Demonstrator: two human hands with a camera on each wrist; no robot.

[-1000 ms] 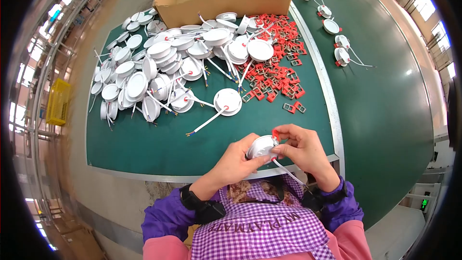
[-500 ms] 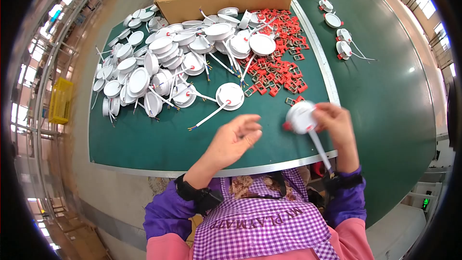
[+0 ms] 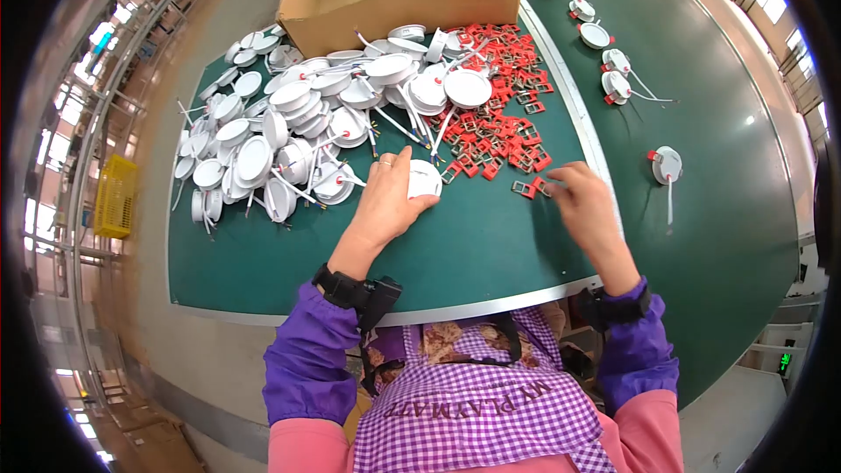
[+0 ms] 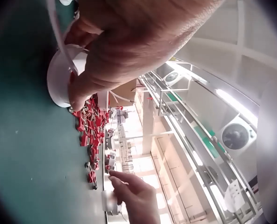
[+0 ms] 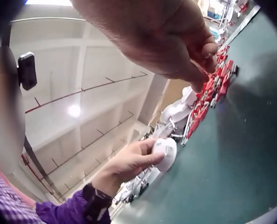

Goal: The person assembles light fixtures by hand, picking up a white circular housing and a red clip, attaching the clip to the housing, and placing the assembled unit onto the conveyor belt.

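White lamp, red clips at the hands (left, right)

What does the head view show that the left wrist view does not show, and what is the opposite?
Only the head view: the yellow basket and the checkered apron.
Only the left wrist view: the round fan-like unit on the far wall.
Both: the left hand holding a white round light, the red clips, the right hand.
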